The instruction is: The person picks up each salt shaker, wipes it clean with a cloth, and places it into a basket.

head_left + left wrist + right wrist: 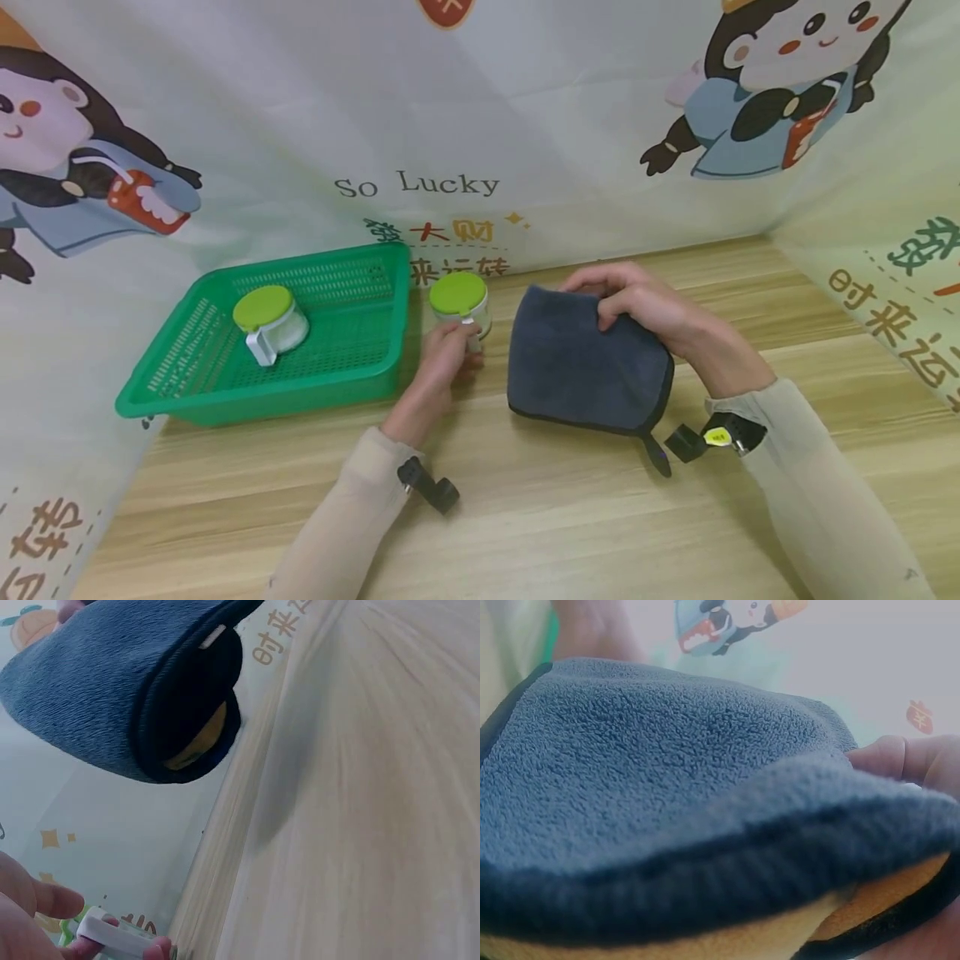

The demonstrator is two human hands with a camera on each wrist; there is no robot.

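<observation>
A folded dark grey-blue cloth (pixel 585 362) with black edging hangs from my right hand (pixel 637 304), which pinches its upper edge between thumb and fingers. The right wrist view shows the cloth's (pixel 667 757) fuzzy surface and a yellow-orange inner side. My left hand (pixel 442 354) grips the white handle (pixel 112 934) of a clear jar with a green lid (pixel 459 293); the jar stands on the table just right of the basket. A second green-lidded jar (pixel 281 329) with a white handle sits inside the green basket (pixel 300 404).
The green plastic basket stands at the left of the wood-grain table (pixel 525 517), close to the back. A printed cloth backdrop (pixel 525 150) rises behind and on both sides. Each wrist carries a small black camera.
</observation>
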